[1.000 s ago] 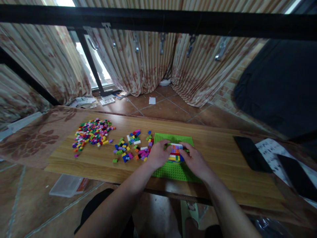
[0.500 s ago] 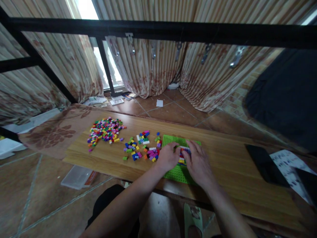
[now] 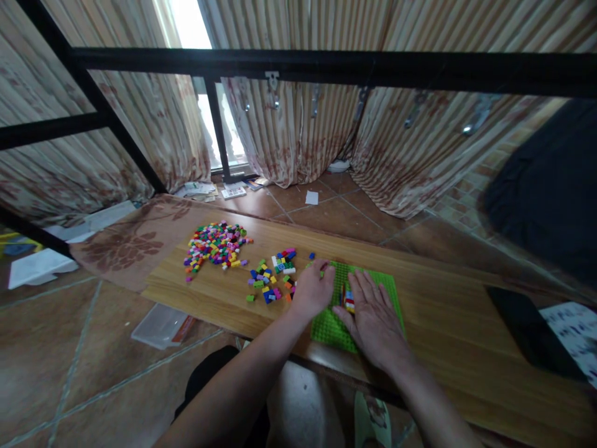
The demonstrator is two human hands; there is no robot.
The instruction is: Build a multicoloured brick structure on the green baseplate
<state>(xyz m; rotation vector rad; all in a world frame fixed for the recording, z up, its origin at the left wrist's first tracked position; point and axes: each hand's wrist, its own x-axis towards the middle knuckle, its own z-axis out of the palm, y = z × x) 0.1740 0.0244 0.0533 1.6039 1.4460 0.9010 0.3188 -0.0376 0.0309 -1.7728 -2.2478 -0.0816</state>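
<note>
Two bare hands work over one green studded plate on a wood-grain bench (image 3: 443, 311), with small bricks to their left.

The right hand (image 3: 373, 311) lies palm down, fingers straight, partly covering one block of striped, multicoloured bricks (image 3: 349, 300) on the square baseplate (image 3: 333, 330). The left hand (image 3: 313, 289), apart from it, curls over the plate's left edge; I cannot tell whether it grips anything. Left of that hand are two groups of glossy rectangular bricks, too many to count: a loose scatter (image 3: 265, 277) near it, a denser heap (image 3: 217, 242) farther out. One blue brick (image 3: 311, 256) sits alone just beyond its fingers. Well right of both hands lie one flat black slab (image 3: 532, 330) and one printed white sheet (image 3: 573, 330).
</note>
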